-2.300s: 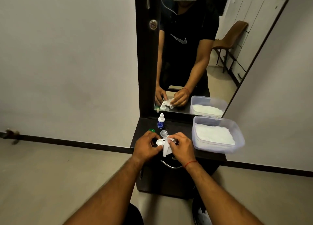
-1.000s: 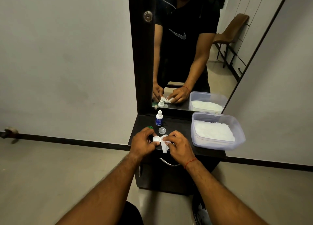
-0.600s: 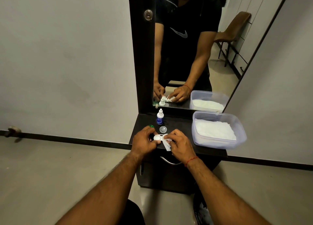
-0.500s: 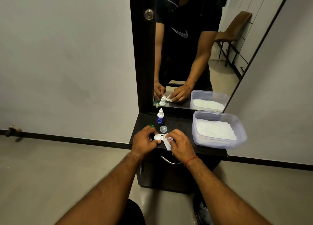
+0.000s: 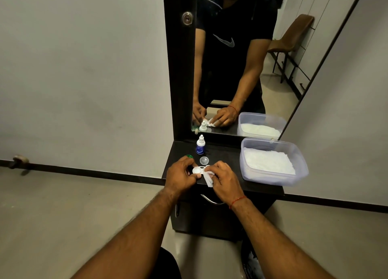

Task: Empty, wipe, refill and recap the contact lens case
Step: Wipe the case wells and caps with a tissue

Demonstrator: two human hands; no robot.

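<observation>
Dark vanity top under mirror, grey walls. Left hand pinches lens case; right hand grips tissue. Bottle, tub behind.

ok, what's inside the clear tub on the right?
The clear tub holds a stack of white tissues covering its floor. Anything beneath the stack is hidden.

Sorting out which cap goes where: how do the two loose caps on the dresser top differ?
The green cap is coloured and half hidden behind the left hand; the clear cap is see-through and fully in view, nearer the dropper bottle. Both are off the lens case.
</observation>
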